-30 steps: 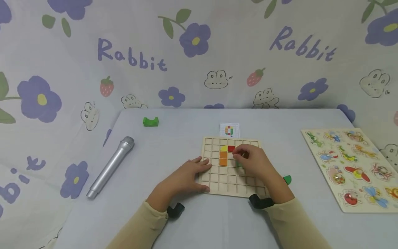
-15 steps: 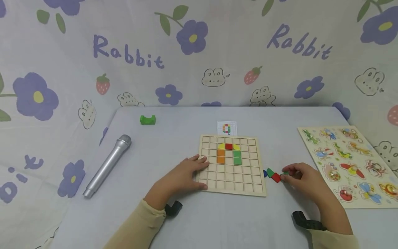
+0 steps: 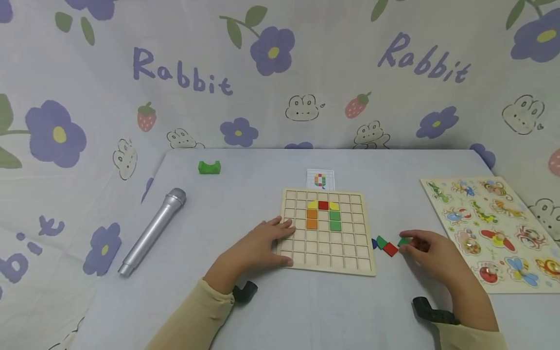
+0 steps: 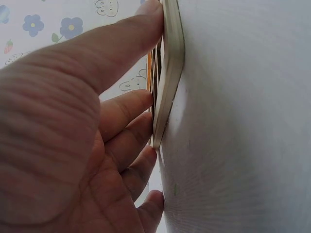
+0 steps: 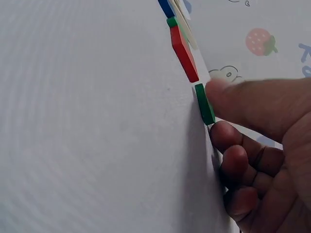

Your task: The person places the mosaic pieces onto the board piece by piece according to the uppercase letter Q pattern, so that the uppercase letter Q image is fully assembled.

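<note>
A wooden grid board [image 3: 323, 262] lies on the table with an arch of coloured pieces: a red square [image 3: 323, 205] between two yellow corners, orange squares [image 3: 312, 218] down the left and green squares [image 3: 335, 220] down the right. My left hand [image 3: 258, 245] rests along the board's left edge, fingers spread over the rim and thumb near the lower corner. To the right of the board, my right hand [image 3: 437, 255] pinches a green rounded piece [image 5: 204, 104] between thumb and index finger, low at the tabletop. Beside it lie a red square [image 3: 391, 250], another green piece [image 3: 382, 242] and a blue piece [image 3: 374, 243].
Behind the board lies a small pattern card [image 3: 320, 180]. A silver microphone [image 3: 153, 233] and a green notched block [image 3: 209, 167] are on the left. At the right is an insect peg puzzle [image 3: 474, 265]. A printed cloth [image 3: 262, 97] hangs behind the table.
My right hand has moved from the board to the loose pieces at the right, uncovering the right-hand yellow corner and green squares. My left hand has stayed on the board's edge.
</note>
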A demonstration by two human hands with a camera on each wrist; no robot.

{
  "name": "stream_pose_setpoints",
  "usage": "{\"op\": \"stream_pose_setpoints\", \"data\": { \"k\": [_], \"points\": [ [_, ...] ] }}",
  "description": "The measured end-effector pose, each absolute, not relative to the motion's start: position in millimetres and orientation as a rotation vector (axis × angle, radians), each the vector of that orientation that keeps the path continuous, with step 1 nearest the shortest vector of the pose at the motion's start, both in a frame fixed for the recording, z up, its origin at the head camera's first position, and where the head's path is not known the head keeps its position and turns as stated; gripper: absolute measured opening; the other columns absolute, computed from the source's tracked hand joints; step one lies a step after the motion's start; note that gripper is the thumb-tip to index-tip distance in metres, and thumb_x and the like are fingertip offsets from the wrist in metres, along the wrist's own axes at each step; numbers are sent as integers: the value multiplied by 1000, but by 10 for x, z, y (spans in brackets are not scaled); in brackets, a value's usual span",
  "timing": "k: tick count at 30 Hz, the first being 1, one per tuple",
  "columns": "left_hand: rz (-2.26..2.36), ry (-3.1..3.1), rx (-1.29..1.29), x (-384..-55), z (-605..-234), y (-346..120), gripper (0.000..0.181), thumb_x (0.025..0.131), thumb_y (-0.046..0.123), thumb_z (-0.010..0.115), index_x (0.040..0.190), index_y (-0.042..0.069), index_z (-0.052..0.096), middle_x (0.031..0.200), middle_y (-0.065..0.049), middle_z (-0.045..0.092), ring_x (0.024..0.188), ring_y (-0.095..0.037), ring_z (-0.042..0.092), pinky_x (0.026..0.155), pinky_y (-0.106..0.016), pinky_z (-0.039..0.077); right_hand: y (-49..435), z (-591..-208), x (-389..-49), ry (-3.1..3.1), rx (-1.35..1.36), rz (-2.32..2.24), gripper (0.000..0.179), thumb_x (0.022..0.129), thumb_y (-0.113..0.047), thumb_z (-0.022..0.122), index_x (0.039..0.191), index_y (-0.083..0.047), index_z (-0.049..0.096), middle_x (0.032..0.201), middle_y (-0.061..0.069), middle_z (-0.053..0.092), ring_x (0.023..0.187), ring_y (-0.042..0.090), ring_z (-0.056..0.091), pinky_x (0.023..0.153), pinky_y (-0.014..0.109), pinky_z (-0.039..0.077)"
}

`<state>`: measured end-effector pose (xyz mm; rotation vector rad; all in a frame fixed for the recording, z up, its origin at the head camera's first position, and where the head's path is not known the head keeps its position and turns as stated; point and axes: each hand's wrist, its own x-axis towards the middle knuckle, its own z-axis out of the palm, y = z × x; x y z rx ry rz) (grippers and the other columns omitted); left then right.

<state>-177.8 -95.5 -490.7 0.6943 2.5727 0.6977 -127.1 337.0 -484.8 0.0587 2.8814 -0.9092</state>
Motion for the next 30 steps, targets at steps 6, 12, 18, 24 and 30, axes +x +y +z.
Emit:
{"op": "stream_pose_setpoints", "data": {
  "k": [6, 12, 18, 24, 30],
  "points": [
    [700, 2574, 685, -1766, -4883, -950, 89, 91, 43, 89, 168, 27, 46, 177, 11, 35, 171, -20, 18, 139, -51, 21, 3300, -4867, -1282, 2904, 95, -905, 31, 102, -19, 75, 127, -1, 72, 90, 5, 62, 83, 21, 54, 62, 27, 42],
    [711, 2567, 701, -1766, -4869, -951, 88, 92, 43, 89, 167, 25, 47, 177, 9, 36, 171, -21, 19, 139, -51, 20, 3374, -4814, -1274, 2864, 120, -874, 35, 107, -22, 66, 137, -4, 67, 101, 12, 67, 88, 25, 58, 68, 31, 48],
    [718, 2567, 711, -1774, -4886, -954, 88, 92, 43, 88, 167, 25, 47, 177, 9, 36, 170, -22, 20, 139, -52, 21, 3514, -4862, -1274, 2849, -119, -895, 38, 101, -8, 72, 139, -10, 73, 117, 13, 64, 97, 23, 53, 73, 24, 47],
    [717, 2569, 714, -1772, -4890, -957, 88, 91, 42, 89, 167, 25, 47, 177, 8, 36, 170, -22, 20, 139, -51, 21, 3441, -4899, -1281, 2896, -101, -884, 30, 98, -10, 78, 128, -7, 77, 113, 12, 63, 94, 23, 52, 70, 26, 45],
    [707, 2571, 711, -1776, -4901, -947, 89, 91, 43, 89, 167, 25, 47, 177, 9, 36, 170, -21, 20, 139, -51, 21, 3336, -4868, -1266, 2890, -94, -866, 36, 96, -16, 80, 130, -7, 73, 116, 14, 63, 98, 25, 53, 73, 28, 46]
  ]
}}
